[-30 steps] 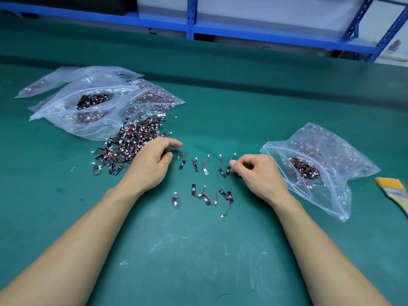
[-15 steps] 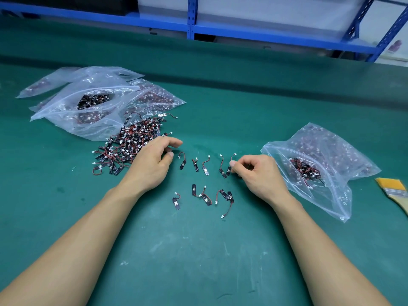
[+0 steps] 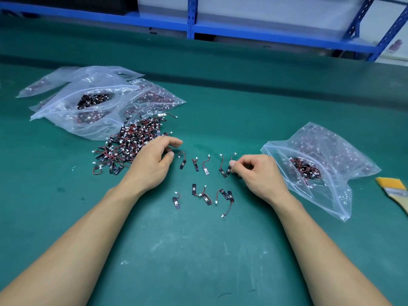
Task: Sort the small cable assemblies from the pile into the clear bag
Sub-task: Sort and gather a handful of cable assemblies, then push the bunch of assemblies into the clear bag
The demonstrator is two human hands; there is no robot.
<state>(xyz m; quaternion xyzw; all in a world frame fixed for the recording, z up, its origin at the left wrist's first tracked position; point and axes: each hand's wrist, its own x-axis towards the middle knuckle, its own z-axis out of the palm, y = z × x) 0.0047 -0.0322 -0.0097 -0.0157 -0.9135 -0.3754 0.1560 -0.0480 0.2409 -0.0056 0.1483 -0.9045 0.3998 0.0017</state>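
A pile of small cable assemblies (image 3: 132, 142), black tabs with red wires and white plugs, lies left of centre on the green mat. My left hand (image 3: 150, 164) rests at the pile's right edge with fingers loosely curved and thumb apart; I see nothing held in it. Two short rows of separated assemblies (image 3: 205, 166) lie between my hands. My right hand (image 3: 258, 173) pinches the rightmost assembly of the upper row (image 3: 229, 170) between thumb and forefinger. The clear bag (image 3: 326, 151), its mouth open towards my right hand and partly filled with assemblies, lies just right of that hand.
Several more clear bags (image 3: 88, 107) holding assemblies lie behind the pile at the left. A yellow-bristled brush (image 3: 393, 188) sits at the right edge. A blue shelf frame (image 3: 192, 18) runs along the back of the green mat (image 3: 198, 250).
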